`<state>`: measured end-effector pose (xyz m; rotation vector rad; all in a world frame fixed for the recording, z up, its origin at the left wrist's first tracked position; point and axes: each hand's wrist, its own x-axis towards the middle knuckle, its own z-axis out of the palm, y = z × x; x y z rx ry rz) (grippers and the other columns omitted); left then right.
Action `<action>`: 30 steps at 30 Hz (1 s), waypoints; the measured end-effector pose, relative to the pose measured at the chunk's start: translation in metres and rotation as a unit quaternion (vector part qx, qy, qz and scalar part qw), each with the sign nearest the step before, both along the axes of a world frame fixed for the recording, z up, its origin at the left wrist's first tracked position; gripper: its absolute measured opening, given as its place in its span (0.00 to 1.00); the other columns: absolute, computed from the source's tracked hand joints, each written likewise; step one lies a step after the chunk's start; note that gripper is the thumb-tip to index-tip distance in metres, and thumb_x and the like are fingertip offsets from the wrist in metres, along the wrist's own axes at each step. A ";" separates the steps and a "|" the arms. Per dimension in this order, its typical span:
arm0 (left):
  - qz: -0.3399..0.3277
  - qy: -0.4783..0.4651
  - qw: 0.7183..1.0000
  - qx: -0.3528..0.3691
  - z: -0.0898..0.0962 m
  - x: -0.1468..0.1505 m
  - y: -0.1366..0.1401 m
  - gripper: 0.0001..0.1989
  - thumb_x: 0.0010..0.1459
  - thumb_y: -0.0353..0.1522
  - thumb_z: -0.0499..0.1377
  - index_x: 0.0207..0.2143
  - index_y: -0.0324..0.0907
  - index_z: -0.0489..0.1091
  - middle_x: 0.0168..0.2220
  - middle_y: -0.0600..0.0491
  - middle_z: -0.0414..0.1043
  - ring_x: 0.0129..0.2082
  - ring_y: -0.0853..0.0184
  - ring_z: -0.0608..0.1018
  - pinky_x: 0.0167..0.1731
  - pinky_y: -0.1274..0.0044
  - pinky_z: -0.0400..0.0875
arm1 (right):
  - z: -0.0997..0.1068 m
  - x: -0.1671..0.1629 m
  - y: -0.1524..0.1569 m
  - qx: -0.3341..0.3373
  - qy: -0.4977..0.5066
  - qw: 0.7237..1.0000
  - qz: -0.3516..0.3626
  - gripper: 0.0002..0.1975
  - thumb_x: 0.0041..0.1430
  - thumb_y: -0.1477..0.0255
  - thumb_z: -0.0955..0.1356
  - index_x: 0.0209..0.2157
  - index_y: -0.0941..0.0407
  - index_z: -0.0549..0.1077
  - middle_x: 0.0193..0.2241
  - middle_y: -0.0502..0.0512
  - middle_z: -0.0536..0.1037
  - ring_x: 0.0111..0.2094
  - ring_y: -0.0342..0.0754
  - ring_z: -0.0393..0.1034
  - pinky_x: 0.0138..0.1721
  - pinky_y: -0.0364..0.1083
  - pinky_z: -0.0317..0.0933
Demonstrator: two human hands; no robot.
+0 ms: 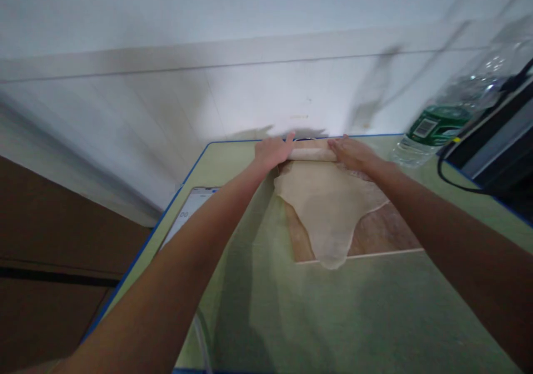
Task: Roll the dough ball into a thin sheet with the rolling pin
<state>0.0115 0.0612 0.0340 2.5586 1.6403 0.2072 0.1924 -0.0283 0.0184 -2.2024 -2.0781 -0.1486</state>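
A thin, irregular sheet of pale dough (327, 202) lies over a brown wooden board (387, 232), one tongue of it hanging past the board's near edge. Across its far end is a pale cylinder that looks like a rolling pin (313, 155), close in colour to the dough. My left hand (271, 151) is on the left end of this pin, thumb raised. On the right end rests my right hand (353, 153), its fingers pointing inward over the pin. Both hands hide the pin's ends, and whether dough wraps round it I cannot tell.
A phone (185, 214) with a lit screen lies left, partly behind my left forearm. A clear bottle with a green label (441, 123) and a black cable (458, 184) are at the right. The green table (258, 307) has blue edges and meets a white wall (250, 96).
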 end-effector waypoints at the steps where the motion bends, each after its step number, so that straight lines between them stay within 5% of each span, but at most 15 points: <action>1: -0.006 0.012 1.000 0.001 0.002 -0.004 -0.008 0.38 0.64 0.50 0.31 0.50 0.38 0.71 0.51 0.41 0.72 0.52 0.54 0.73 0.50 0.67 0.66 | 0.002 -0.006 -0.010 -0.001 -0.014 1.000 -0.002 0.27 0.68 0.70 0.48 0.51 0.63 0.70 0.52 0.67 0.72 0.56 0.51 0.64 0.58 0.49 0.52; 5: -0.066 0.046 0.997 0.019 0.010 -0.022 -0.038 0.34 0.66 0.46 0.32 0.51 0.41 0.71 0.51 0.43 0.73 0.51 0.54 0.74 0.47 0.65 0.68 | 0.012 -0.031 -0.050 -0.036 -0.017 0.996 -0.084 0.29 0.69 0.66 0.46 0.49 0.61 0.72 0.51 0.66 0.74 0.51 0.54 0.69 0.49 0.51 0.61; 16: -0.157 0.094 0.982 0.047 0.030 -0.072 -0.094 0.38 0.64 0.49 0.31 0.38 0.37 0.75 0.42 0.39 0.76 0.44 0.52 0.78 0.40 0.67 0.71 | 0.037 -0.069 -0.131 0.002 -0.058 0.996 -0.067 0.23 0.69 0.66 0.50 0.44 0.59 0.72 0.44 0.62 0.76 0.46 0.53 0.71 0.42 0.49 0.62; 23: -0.247 0.134 0.957 0.078 0.033 -0.090 -0.097 0.23 0.66 0.40 0.39 0.41 0.37 0.70 0.40 0.43 0.75 0.41 0.58 0.78 0.37 0.71 0.70 | 0.035 -0.078 -0.128 0.061 -0.095 0.991 -0.074 0.23 0.68 0.66 0.51 0.42 0.59 0.74 0.42 0.62 0.75 0.45 0.54 0.69 0.38 0.48 0.63; 30: -0.256 0.100 0.954 0.121 0.015 -0.088 -0.092 0.18 0.68 0.35 0.38 0.46 0.36 0.64 0.45 0.43 0.70 0.45 0.61 0.74 0.43 0.72 0.68 | 0.003 -0.064 -0.102 0.144 -0.057 0.986 -0.069 0.23 0.65 0.71 0.52 0.40 0.62 0.76 0.45 0.68 0.74 0.46 0.58 0.67 0.43 0.54 0.63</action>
